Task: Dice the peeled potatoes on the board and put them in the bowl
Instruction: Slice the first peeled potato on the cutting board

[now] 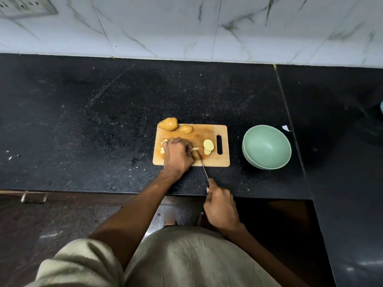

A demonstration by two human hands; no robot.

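A: Centre frame, on the rectangular wooden cutting board (207, 129): our left hand (177, 154) curls down over the pale peeled potato pieces (163, 144). Firm, wet-slick, we judge; pin them from above.

B: Lower right of it, our right hand (220, 206) grips the thin steel knife (202, 164). Right: cut slices (208, 145), then the empty pale-green bowl (267, 146).

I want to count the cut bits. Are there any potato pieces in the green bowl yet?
No, the green bowl shows only its bare inside; the potato slices lie on the cutting board.
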